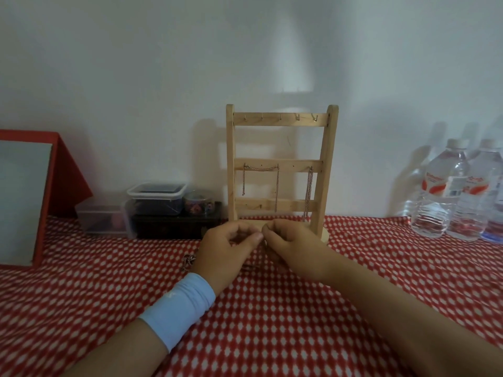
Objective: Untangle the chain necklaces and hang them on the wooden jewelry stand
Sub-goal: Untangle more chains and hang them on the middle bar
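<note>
Left hand, right hand pinched tip-to-tip, contents cannot tell; tangled chain light, limp: grip by clasp

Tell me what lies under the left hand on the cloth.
A small tangle of chain peeks out beside the left hand on the cloth. The hand covers the rest, and whether it pinches anything is hidden.
</note>
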A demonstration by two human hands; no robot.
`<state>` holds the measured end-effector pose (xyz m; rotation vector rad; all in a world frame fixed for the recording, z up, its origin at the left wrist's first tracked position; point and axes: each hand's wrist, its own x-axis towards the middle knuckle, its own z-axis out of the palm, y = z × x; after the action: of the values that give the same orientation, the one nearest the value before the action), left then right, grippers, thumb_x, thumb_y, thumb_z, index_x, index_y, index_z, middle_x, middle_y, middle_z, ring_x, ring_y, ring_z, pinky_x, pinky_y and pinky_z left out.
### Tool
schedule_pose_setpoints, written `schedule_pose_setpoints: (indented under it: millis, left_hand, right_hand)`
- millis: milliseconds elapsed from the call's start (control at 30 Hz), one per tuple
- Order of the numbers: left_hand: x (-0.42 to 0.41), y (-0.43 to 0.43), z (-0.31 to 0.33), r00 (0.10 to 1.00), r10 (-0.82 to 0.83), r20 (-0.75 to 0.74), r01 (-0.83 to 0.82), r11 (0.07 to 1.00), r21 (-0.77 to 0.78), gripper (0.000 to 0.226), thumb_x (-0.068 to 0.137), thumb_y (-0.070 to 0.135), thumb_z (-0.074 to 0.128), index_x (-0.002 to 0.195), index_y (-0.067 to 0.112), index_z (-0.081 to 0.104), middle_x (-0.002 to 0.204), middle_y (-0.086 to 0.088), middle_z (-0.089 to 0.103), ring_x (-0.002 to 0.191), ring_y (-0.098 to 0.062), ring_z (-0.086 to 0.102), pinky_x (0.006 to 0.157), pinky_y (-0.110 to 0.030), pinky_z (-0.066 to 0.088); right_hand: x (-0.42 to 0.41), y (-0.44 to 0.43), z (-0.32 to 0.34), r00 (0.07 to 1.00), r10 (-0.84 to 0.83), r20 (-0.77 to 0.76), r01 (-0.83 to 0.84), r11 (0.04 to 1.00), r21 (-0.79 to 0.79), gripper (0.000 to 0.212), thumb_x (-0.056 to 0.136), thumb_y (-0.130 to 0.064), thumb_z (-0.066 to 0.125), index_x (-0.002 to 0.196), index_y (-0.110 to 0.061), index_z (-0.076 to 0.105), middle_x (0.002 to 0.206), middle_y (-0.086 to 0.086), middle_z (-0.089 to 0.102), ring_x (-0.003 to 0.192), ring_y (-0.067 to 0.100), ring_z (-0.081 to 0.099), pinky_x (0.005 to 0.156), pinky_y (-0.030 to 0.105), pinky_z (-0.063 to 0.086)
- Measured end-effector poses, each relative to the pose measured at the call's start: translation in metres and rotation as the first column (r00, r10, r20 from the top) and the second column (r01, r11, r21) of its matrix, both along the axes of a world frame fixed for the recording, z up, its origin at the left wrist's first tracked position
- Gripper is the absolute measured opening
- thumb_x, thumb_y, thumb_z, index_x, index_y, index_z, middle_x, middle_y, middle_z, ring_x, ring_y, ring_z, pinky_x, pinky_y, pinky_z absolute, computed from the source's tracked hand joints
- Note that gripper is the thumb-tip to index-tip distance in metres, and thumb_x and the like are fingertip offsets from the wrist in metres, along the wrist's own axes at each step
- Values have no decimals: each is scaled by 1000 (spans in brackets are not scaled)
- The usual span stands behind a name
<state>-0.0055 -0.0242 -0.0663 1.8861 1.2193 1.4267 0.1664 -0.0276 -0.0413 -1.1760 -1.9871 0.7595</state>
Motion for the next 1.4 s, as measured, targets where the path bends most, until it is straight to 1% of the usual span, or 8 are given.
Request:
schedule_pose_setpoints:
  millis: [133, 300, 467, 667, 833, 1067, 1267, 1400]
  left_hand:
    - [1, 2, 2, 998, -50, 39, 54, 990, -132, 11, 90, 23, 66, 92, 26, 77, 89, 13, 75, 86, 3, 68, 80, -15, 53]
    - [-1, 3, 5, 991, -85, 101, 107, 966, -237, 13, 91, 19, 65, 88, 18, 78, 85, 3, 76, 84, -9, 71, 75, -17, 54]
    - [-2, 3, 4, 946, -118, 303, 216, 925, -314, 12, 90, 24, 67, 93, 19, 77, 94, 1, 77, 95, -15, 71, 87, -30, 54]
    - [1, 0, 6, 967, -101, 234, 163, 952, -259, 13, 94, 21, 61, 91, 18, 74, 67, 16, 71, 65, 9, 63, 64, -7, 47]
    - [5, -2, 4, 973, -67, 219, 111, 975, -192, 7, 91, 18, 65, 92, 19, 72, 82, 9, 76, 80, 0, 70, 71, -10, 51]
    - [5, -5, 3, 974, -74, 215, 112, 978, -175, 12, 81, 17, 76, 91, 21, 71, 83, 5, 76, 82, -5, 71, 73, -16, 55]
    - [7, -8, 3, 1000, 4, -9, -4, 1000, -8, 18, 83, 14, 72, 87, 31, 71, 88, 11, 71, 83, 2, 64, 74, -12, 52]
    - [8, -9, 6, 996, 7, 89, 1, 996, -88, 16, 88, 15, 67, 87, 31, 72, 88, 12, 73, 84, 5, 65, 74, -10, 52]
  right_hand:
    - [2, 2, -4, 999, -44, 30, 41, 994, 97, 19, 105, -24, 52, 89, -23, 61, 62, -12, 58, 52, -2, 51, 55, 16, 44]
    - [0, 4, -10, 983, -54, 173, 9, 967, 256, 8, 101, -26, 55, 96, -27, 61, 75, -8, 64, 62, 1, 56, 61, 20, 51]
    - [0, 2, -3, 997, -32, -68, 41, 990, 135, 17, 105, -23, 53, 94, -27, 65, 62, -17, 65, 53, -1, 56, 56, 17, 47]
    - [10, 4, 8, 992, -16, -123, 24, 998, 65, 12, 96, -16, 68, 96, -19, 79, 76, 1, 76, 56, 17, 65, 57, 32, 59]
    - [14, 5, 12, 996, -21, -91, 25, 999, 43, 9, 94, -17, 71, 91, -18, 79, 78, -2, 78, 57, 14, 70, 60, 29, 61]
    - [14, 4, 16, 999, -29, -45, 28, 999, -22, 10, 96, -17, 69, 94, -13, 77, 75, -1, 77, 63, 13, 72, 61, 29, 63]
    - [10, 3, 12, 997, -73, -10, 73, 997, -18, 16, 97, -14, 65, 85, -11, 75, 62, -7, 72, 55, 10, 70, 56, 24, 59]
    - [9, 0, 13, 995, -36, -92, 22, 988, -153, 23, 103, -21, 57, 90, -9, 71, 72, -1, 74, 59, 13, 69, 55, 24, 57]
